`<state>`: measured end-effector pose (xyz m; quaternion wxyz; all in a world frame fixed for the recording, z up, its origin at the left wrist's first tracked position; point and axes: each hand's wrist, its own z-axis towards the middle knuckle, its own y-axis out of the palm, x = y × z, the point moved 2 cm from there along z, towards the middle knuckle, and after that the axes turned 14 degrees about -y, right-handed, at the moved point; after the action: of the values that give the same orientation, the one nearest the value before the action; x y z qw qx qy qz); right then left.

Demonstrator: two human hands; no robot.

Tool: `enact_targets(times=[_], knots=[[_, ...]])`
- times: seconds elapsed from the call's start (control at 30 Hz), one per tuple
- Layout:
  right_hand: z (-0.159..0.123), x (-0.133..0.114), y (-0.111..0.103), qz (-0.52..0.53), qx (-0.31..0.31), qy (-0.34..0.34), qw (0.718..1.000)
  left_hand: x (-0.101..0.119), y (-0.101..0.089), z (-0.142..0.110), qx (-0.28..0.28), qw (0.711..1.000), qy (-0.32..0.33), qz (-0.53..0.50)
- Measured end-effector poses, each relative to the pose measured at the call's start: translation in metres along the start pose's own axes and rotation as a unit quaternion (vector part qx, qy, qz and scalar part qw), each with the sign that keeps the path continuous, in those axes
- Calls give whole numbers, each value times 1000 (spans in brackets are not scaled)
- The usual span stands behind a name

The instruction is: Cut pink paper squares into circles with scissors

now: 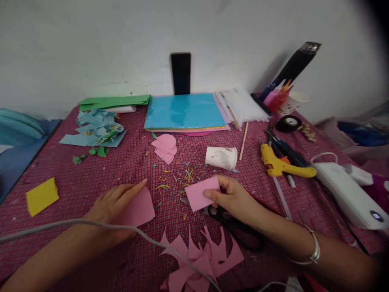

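My right hand (232,198) pinches a small pink paper rectangle (199,192) between thumb and fingers, above the table. Under it lie black-handled scissors (234,227), partly hidden by the hand and paper. My left hand (114,207) lies with its fingers stretched out over another pink paper piece (138,209); the hand covers that paper's left part. Between the hands and my body is a pile of pink paper offcuts (202,259) with curved, pointed edges. Beyond the hands rest several rounded pink paper cutouts (165,148), loosely stacked.
A grey cable (91,222) crosses in front of my left arm. A paper cup (221,157) lies on its side ahead. To the right are a yellow glue gun (275,162) and a white device (349,194). Blue sheets (185,111) and a phone (181,73) are at the back.
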<state>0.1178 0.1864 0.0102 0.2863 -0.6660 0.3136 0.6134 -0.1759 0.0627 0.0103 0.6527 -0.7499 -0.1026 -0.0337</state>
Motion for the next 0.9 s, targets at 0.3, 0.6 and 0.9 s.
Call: enact_targets(times=[0.3,0.6,0.9], knots=[[1,3,0,3,3,-4,1000,8,-19,-4,-11,999,32,7],[0,6,1,26,-10,-5,1000,11,-60,63,24,994,81,-75],[1,7,1,23,-21,9,999,50,-64,167,64,976,203,46]])
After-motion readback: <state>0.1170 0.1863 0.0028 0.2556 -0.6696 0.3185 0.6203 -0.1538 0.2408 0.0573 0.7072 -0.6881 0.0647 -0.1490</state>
